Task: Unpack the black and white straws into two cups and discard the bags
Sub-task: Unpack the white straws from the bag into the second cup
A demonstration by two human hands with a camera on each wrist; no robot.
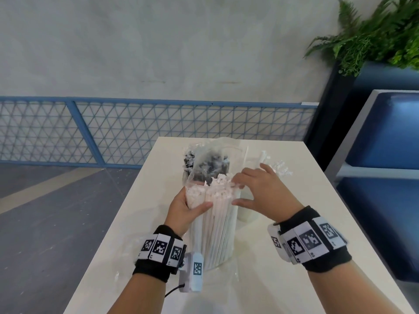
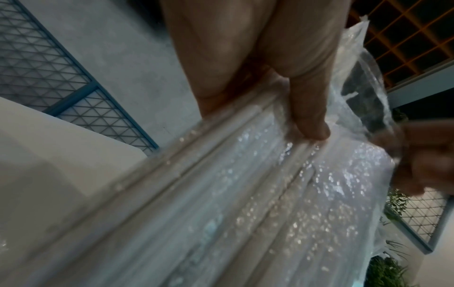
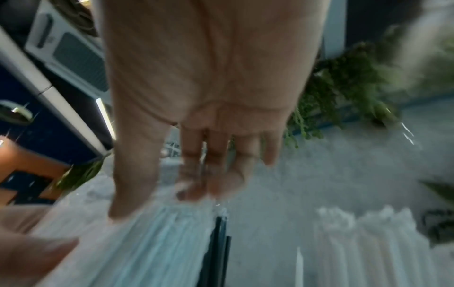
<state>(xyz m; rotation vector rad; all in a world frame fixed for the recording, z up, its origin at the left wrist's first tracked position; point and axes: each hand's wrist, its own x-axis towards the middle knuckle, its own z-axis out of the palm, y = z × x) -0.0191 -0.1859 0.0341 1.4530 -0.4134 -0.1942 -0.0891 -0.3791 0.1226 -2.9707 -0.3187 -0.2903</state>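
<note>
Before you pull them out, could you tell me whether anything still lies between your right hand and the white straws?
Yes: the clear plastic bag still wraps the white straws. Its open mouth rises above their tops, where the right hand reaches in, while the left hand grips the bundle through the plastic.

White straws (image 1: 215, 225) in clear bag (image 1: 213, 155); black straws (image 1: 214, 165) at 12 o'clock behind. Cream-white table (image 1: 301, 245). Black wristbands (image 1: 317, 248) with black-white square marker tags. Blue triangle-mesh fence (image 1: 136, 130), grey wall, green fern (image 1: 381, 37) at 2 o'clock, blue seat (image 1: 390, 137).
</note>
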